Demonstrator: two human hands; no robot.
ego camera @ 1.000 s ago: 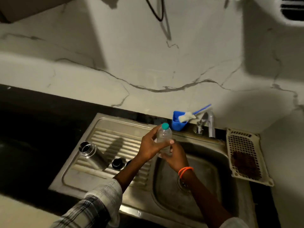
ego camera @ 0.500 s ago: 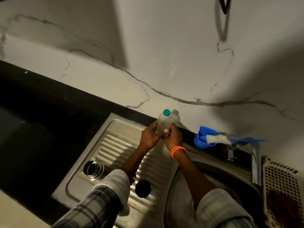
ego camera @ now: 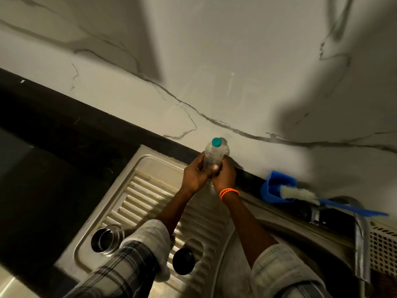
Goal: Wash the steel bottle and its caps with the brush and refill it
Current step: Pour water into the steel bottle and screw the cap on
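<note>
The open steel bottle (ego camera: 107,239) stands on the ribbed draining board (ego camera: 137,190), partly behind my left sleeve. A black cap (ego camera: 183,260) lies on the board to its right. The bottle brush (ego camera: 300,195) with a blue handle rests in a blue holder (ego camera: 277,187) behind the sink. My left hand (ego camera: 196,175) and my right hand (ego camera: 224,176) both grip the lower part of a clear plastic bottle (ego camera: 213,155) with a teal cap, held upright over the back edge of the board near the wall.
The tap (ego camera: 361,237) curves over the sink basin (ego camera: 300,235) at the right. A white perforated basket (ego camera: 384,248) sits at the far right. Black countertop (ego camera: 53,147) runs to the left, and the marble wall rises behind.
Both hands have carried the plastic bottle from over the basin leftward and back toward the wall. The view has tilted down, closer over the draining board.
</note>
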